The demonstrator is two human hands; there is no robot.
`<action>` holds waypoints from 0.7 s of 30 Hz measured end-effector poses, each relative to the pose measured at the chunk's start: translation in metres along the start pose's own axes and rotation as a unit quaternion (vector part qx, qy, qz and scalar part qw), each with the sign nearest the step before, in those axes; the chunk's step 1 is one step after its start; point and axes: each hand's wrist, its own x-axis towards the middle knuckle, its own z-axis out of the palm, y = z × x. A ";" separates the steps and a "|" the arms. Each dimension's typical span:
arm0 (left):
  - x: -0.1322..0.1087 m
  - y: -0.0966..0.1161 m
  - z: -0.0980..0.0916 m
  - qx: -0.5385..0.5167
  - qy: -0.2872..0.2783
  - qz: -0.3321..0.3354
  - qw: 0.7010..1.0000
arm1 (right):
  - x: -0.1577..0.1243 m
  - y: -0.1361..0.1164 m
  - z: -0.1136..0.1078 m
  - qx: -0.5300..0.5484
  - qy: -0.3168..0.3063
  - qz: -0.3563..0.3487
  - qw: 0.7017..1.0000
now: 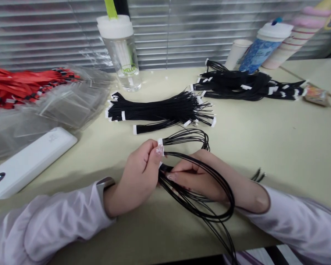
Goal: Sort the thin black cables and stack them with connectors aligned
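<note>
My left hand (142, 175) pinches a white connector (160, 142) at the end of a black wire harness (228, 195). The harness's thin wires loop out to the right and curl back under. My right hand (201, 175) reaches through the loop, its thumb and finger closed on the black wires close to a second white connector end beside my left fingers. Some wires hang down past the table's front edge. Just beyond my hands lies a bundle of black wire harnesses (154, 110) with white connectors at their ends.
More black harnesses (237, 84) lie at the back right, near a paper cup (237, 53) and a blue cup (264, 48). A clear bottle (124, 55) stands at the back. To the left are red harnesses (22, 84), plastic bags (74, 103) and a white power bank (33, 162).
</note>
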 end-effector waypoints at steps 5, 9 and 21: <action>-0.001 0.000 0.000 0.011 0.006 0.014 1.000 | 0.001 0.005 0.002 -0.028 0.015 -0.014 0.999; 0.000 0.001 0.000 0.021 0.000 0.019 1.000 | -0.002 0.010 0.007 -0.189 0.101 -0.067 0.975; 0.003 0.003 0.000 0.028 -0.002 -0.014 1.000 | -0.016 0.013 -0.015 -0.424 0.179 -0.168 0.872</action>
